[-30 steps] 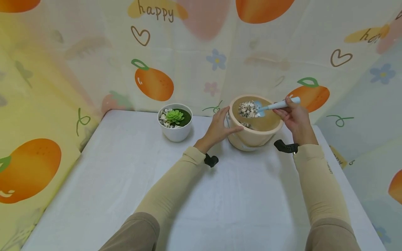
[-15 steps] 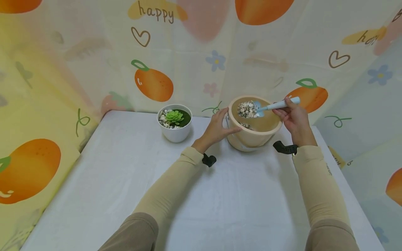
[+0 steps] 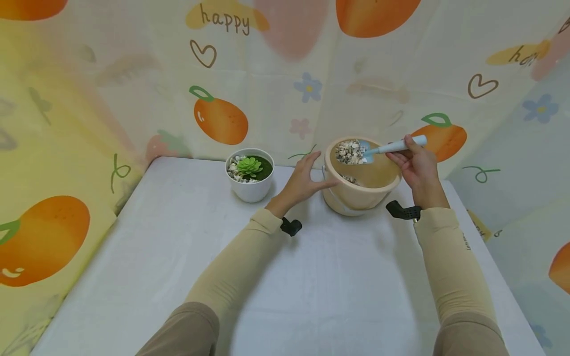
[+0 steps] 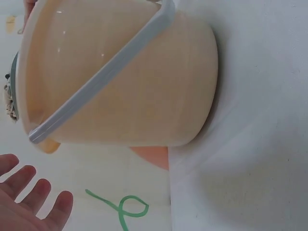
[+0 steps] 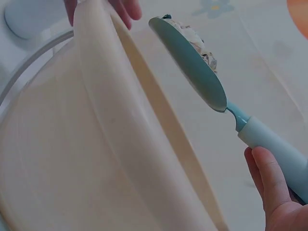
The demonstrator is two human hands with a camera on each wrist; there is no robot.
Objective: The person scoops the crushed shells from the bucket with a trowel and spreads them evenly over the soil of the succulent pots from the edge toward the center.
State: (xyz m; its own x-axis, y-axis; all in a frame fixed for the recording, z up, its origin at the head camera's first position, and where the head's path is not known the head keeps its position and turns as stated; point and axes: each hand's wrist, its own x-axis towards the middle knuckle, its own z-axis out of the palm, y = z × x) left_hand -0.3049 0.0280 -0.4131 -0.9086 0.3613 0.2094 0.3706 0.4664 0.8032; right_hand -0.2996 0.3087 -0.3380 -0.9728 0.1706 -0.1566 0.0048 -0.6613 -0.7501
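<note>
"What's on the left?"

"The white pot (image 3: pixel 251 190), upright on the desk (image 3: pixel 311 296). A green succulent (image 3: pixel 250 167) sits in it, with pale pebbles (image 3: pixel 232 174) on the left side and a bare green surface on the right. If a load were dropped there too fast, I'd expect some to land on the leaves or skip over the rim."

"And next along?"

"The left hand (image 3: pixel 300 183), between pot and bucket (image 3: pixel 356 197), fingers and thumb spread apart. From the left wrist you see a gap between fingers and bucket; whether the thumb brushes the rim, I can't tell. It isn't gripping, so a knock could probably make the bucket slide."

"What's inside the bucket?"

"A small heap of pebbles at the bottom. Over its mouth, above the rim, hangs the blue shovel (image 3: pixel 389 148), its blade piled with more."

"Who has the shovel?"

"The right hand (image 3: pixel 420 170), farthest right, pinching the handle between thumb and fingers. That's the weak spot, I think: should the wrist roll, the heaped load would slip off."

"Back into the bucket, at least."

"Here, yes. Past the rim, or against that spread left hand, it could scatter across the desk."
</note>
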